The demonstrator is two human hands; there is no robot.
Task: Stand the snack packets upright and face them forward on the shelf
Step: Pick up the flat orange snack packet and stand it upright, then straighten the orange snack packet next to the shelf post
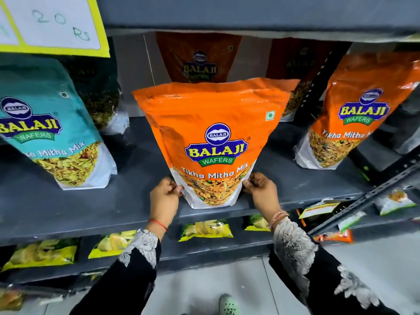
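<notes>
An orange Balaji Tikha Mitha Mix packet (213, 137) stands upright near the front edge of the dark grey shelf (68, 201), label facing me. My left hand (164, 196) pinches its lower left corner and my right hand (261, 189) pinches its lower right corner. A teal Balaji packet (47, 123) stands upright to the left. Another orange packet (356, 119) stands to the right, tilted. Behind, in shadow, stand two more orange packets (200, 60) (297, 71) and a dark packet (100, 94).
A yellow-bordered price card (52, 23) reading 20 Rs hangs at top left. The shelf below carries several small yellow-green packets (204, 229). A slotted metal upright (372, 194) crosses at the right. A foot in a green shoe (229, 305) stands on the floor.
</notes>
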